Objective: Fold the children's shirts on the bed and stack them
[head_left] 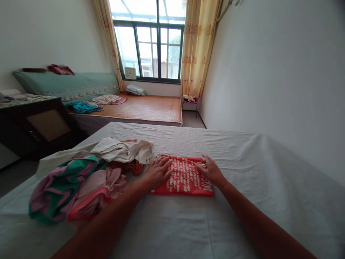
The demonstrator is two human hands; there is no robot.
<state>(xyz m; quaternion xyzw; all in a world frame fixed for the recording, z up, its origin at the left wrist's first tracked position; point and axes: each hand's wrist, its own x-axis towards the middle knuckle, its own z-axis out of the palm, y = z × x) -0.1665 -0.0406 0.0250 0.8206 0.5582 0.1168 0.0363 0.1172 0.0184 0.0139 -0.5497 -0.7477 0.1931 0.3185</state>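
Note:
A red garment with white printed lettering lies folded into a flat rectangle on the white sheet. My left hand rests flat on its left part, fingers stretched out. At the right edge is my right hand, its thumb lying on the cloth and apart from the fingers, which reach the far right corner. Left of the garment sits a loose heap: a cream cloth, a rust-brown cloth, a pink garment with a coral edge, and a green and mauve garment.
Beyond the sheet stands a bed with a brown mat, a blue cloth on it. A dark cabinet is at left, a white wall at right. A small stool stands below the curtain.

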